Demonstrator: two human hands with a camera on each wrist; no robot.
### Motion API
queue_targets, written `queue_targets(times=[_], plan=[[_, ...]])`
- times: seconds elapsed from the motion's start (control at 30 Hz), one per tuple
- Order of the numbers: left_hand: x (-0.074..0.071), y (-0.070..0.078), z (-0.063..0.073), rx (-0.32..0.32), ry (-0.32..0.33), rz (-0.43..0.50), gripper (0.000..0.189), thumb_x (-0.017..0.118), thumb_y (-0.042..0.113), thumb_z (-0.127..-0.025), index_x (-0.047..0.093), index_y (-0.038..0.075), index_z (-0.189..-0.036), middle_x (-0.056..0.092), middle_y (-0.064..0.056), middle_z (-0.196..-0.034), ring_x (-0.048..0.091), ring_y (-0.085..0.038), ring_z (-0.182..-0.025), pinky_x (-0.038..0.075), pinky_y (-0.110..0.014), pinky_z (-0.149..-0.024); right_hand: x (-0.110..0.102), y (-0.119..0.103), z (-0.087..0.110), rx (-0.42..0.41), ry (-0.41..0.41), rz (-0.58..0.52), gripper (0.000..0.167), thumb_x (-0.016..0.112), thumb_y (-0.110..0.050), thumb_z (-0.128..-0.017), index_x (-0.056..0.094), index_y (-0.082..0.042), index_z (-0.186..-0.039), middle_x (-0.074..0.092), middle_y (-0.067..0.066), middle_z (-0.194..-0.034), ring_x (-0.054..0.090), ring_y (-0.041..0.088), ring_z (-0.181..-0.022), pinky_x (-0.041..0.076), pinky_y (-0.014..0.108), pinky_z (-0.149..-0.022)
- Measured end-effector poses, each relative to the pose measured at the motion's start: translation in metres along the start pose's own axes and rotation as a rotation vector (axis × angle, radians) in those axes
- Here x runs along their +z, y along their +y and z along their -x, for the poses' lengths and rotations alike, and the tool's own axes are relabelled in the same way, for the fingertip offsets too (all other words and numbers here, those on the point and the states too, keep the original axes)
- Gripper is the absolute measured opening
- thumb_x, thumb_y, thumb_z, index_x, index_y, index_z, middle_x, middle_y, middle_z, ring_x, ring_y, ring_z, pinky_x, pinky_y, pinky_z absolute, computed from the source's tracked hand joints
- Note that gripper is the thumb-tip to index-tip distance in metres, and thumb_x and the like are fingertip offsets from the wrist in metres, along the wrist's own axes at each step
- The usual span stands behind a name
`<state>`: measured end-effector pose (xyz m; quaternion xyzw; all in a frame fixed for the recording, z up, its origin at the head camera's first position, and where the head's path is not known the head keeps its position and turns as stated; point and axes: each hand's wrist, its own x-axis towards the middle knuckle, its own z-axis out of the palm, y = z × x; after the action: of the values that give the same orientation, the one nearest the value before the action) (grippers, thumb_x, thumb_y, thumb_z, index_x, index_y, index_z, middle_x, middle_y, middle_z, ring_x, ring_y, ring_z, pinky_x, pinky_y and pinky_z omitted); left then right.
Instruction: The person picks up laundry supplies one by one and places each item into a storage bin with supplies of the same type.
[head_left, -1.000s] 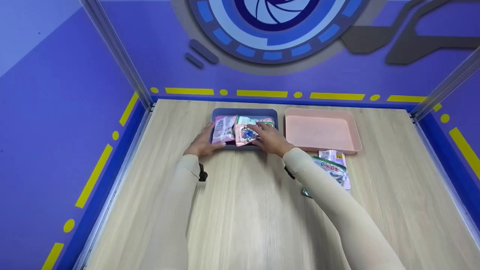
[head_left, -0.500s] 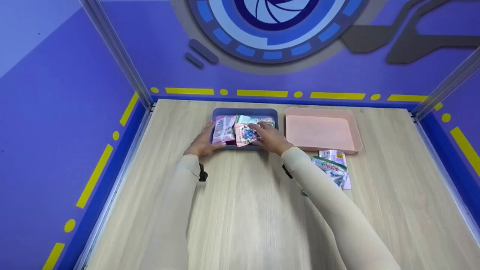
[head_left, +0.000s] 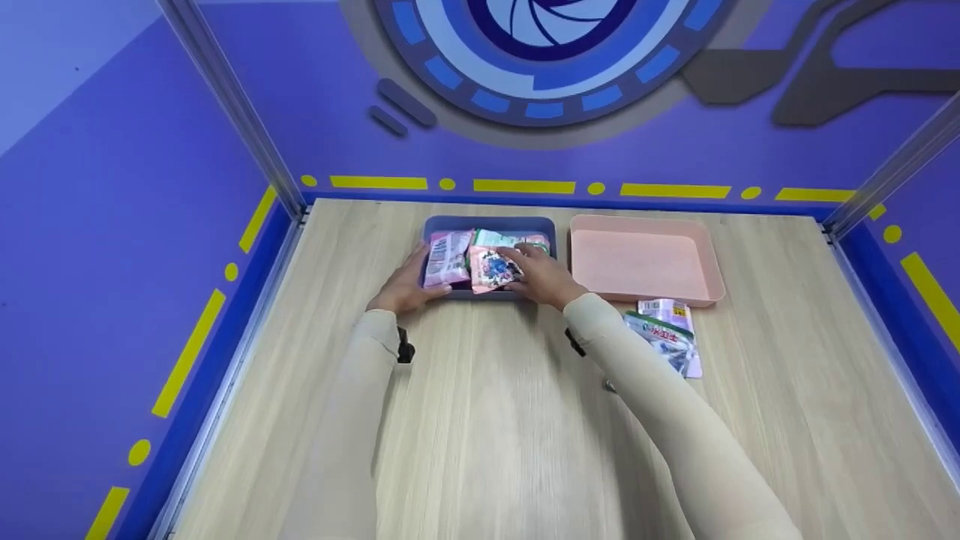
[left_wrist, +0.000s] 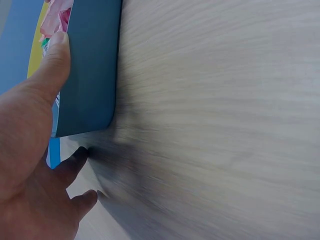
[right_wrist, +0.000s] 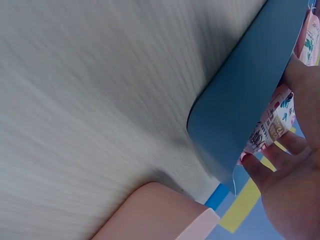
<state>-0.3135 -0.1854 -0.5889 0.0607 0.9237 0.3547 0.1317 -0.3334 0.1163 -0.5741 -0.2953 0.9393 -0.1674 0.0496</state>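
In the head view my left hand (head_left: 405, 286) rests at the front left corner of a blue-grey tray (head_left: 491, 223). Its thumb lies on the front rim, with the other fingers spread along the left side. Inside the tray are a pink-purple packet (head_left: 448, 259), a green-and-white packet (head_left: 495, 239) and a pink packet with a dark blue print (head_left: 491, 268). My right hand (head_left: 547, 279) grips the right side of that printed pink packet over the tray. In the right wrist view, the thumb and fingers sit on either side of the packet (right_wrist: 272, 127).
A bare pink tray (head_left: 641, 262) stands close to the right of the blue-grey one. In front of it lie a lilac packet (head_left: 694, 366) and a green-topped packet (head_left: 664, 341), partly behind my right sleeve. Purple walls enclose the wooden table (head_left: 480, 420).
The right forearm has shifted slightly to the left. Both hands and the packets in the tray stay nearly where they were.
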Motion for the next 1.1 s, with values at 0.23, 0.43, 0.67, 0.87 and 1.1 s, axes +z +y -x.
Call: queue_targets(times=[0.23, 0.43, 0.67, 0.87, 1.1], plan=[[0.0, 0.0, -0.001, 0.017, 0.004, -0.007, 0.104, 0.076, 0.04, -0.093, 0.008, 0.012, -0.166, 0.002, -0.011, -0.173, 0.007, -0.029, -0.158, 0.013, -0.045, -0.127, -0.005, 0.001, 0.004, 0.013, 0.02, -0.068, 0.07, 0.071, -0.036, -0.098, 0.039, -0.023, -0.159, 0.038, 0.024, -0.158, 0.042, 0.042, -0.143, 0.041, 0.058, -0.113], [-0.001, 0.002, 0.0, 0.037, 0.001, 0.002, 0.103, 0.076, 0.039, -0.093, 0.008, 0.01, -0.166, 0.003, -0.013, -0.173, 0.008, -0.031, -0.158, 0.013, -0.045, -0.127, -0.008, 0.006, 0.014, -0.01, 0.132, -0.072, 0.064, 0.069, -0.035, -0.099, 0.044, -0.019, -0.156, 0.041, 0.021, -0.157, 0.042, 0.04, -0.143, 0.042, 0.058, -0.112], [-0.001, -0.003, 0.0, 0.049, 0.0, 0.009, 0.103, 0.076, 0.038, -0.093, 0.009, 0.009, -0.166, 0.005, -0.013, -0.173, 0.008, -0.03, -0.158, 0.013, -0.045, -0.127, -0.011, 0.016, 0.033, -0.054, 0.344, -0.044, 0.058, 0.072, -0.03, -0.098, 0.053, -0.016, -0.15, 0.05, 0.02, -0.15, 0.048, 0.039, -0.137, 0.041, 0.059, -0.112], [-0.002, -0.004, 0.003, 0.03, -0.007, 0.02, 0.103, 0.076, 0.038, -0.093, 0.008, 0.01, -0.166, 0.004, -0.013, -0.173, 0.007, -0.031, -0.158, 0.011, -0.047, -0.127, -0.016, 0.023, 0.056, -0.024, 0.347, -0.04, 0.063, 0.074, -0.035, -0.096, 0.05, -0.02, -0.152, 0.045, 0.02, -0.154, 0.041, 0.042, -0.14, 0.036, 0.063, -0.113], [-0.002, -0.002, 0.004, 0.049, -0.002, 0.046, 0.103, 0.076, 0.036, -0.093, 0.009, 0.008, -0.166, 0.004, -0.015, -0.172, 0.007, -0.033, -0.158, 0.011, -0.046, -0.127, -0.02, 0.03, 0.084, 0.085, 0.253, -0.005, 0.073, 0.074, -0.045, -0.093, 0.043, -0.029, -0.157, 0.033, 0.016, -0.161, 0.033, 0.043, -0.143, 0.033, 0.066, -0.114]])
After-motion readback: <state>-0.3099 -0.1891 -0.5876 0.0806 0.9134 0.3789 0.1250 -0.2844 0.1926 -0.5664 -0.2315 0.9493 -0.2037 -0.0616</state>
